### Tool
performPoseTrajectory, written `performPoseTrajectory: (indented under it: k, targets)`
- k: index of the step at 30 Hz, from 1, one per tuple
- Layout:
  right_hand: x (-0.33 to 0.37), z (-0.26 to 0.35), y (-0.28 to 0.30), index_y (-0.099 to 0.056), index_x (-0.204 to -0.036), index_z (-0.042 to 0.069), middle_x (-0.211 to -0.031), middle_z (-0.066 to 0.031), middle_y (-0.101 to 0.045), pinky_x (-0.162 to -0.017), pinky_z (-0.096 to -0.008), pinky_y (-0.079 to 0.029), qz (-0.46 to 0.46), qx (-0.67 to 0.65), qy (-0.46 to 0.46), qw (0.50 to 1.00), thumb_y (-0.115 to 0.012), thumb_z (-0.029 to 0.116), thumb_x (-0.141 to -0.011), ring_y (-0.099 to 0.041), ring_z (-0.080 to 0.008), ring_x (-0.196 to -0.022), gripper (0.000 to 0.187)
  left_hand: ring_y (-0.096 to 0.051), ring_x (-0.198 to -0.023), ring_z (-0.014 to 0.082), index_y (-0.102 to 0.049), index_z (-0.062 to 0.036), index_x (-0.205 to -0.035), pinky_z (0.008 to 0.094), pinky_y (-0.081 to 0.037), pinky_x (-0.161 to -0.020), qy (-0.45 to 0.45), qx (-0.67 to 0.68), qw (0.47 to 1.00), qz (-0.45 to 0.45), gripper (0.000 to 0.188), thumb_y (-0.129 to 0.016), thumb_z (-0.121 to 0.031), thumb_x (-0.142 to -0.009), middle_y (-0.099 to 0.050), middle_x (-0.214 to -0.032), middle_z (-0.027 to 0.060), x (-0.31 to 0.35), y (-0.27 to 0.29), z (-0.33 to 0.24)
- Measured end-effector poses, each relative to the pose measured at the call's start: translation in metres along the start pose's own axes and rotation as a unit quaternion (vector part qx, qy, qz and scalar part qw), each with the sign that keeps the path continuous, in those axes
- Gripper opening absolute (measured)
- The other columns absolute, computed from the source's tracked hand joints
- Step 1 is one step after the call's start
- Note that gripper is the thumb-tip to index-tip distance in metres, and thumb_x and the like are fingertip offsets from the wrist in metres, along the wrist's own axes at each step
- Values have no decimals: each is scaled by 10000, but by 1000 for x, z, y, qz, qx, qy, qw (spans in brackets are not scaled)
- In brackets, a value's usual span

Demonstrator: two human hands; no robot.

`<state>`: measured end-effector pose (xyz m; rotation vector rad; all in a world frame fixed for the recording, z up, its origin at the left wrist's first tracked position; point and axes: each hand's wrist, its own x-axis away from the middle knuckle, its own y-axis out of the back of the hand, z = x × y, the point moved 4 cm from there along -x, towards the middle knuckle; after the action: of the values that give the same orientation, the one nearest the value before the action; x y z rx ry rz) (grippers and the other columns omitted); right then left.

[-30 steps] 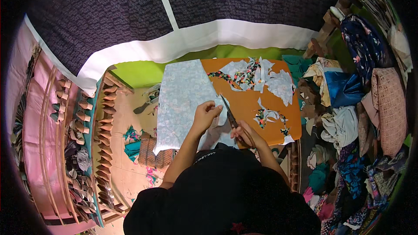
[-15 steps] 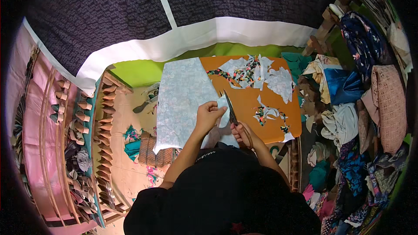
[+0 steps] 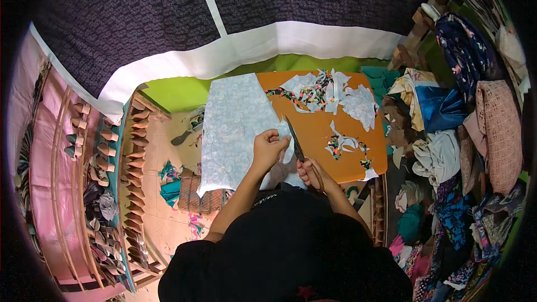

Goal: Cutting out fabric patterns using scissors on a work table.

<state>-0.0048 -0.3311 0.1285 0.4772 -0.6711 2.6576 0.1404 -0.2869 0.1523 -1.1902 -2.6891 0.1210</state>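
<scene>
A pale blue patterned fabric sheet (image 3: 235,123) lies over the left part of an orange table (image 3: 313,128) and hangs off its near edge. My left hand (image 3: 269,148) pinches the fabric's right edge. My right hand (image 3: 309,172) grips a pair of dark scissors (image 3: 295,138), whose blades point away from me along that edge, just right of my left hand. Cut scraps (image 3: 327,90) of white and floral cloth lie at the far side of the table, with more scraps (image 3: 344,144) to the right of the scissors.
A dark patterned cloth with a white band (image 3: 246,50) hangs behind the table. Heaps of clothes and fabric (image 3: 458,134) pile up on the right. Wooden racks holding several small items (image 3: 106,162) stand on the left. Scraps litter the tiled floor (image 3: 168,173).
My hands and the scissors stay in nearly the same place along the fabric edge; the blades have shifted only slightly.
</scene>
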Motion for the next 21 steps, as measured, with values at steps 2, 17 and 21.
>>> performPoseTrajectory:
  k: [2,17,21]
  targets:
    - [1,0,1,-355,-811,88,-599,49,-309,-381,-151,-203,1,46,41,998,-427,677,-661,-256,-29,-458,612,-463,-492,32,-510,-14,-650,165,-348,-425,5,5,1000,4,144,-637,-72,-685,-513,-558,-4,1,-1,-2]
    - [-2,-6,9,-387,-777,71,-548,36,-323,-373,-176,-244,-32,74,80,994,-388,683,-681,-296,-48,-441,619,-422,-493,26,-534,-6,-660,167,-322,-450,-19,-12,1000,-8,142,-595,-108,-738,-512,-571,-8,-2,0,-6]
    - [-2,-8,9,-382,-807,62,-552,42,-305,-374,-171,-232,-19,42,42,998,-374,709,-652,-279,-40,-447,666,-414,-481,23,-531,-3,-652,166,-315,-440,-5,-14,1000,26,167,-603,-124,-742,-499,-550,-15,-2,-3,-4]
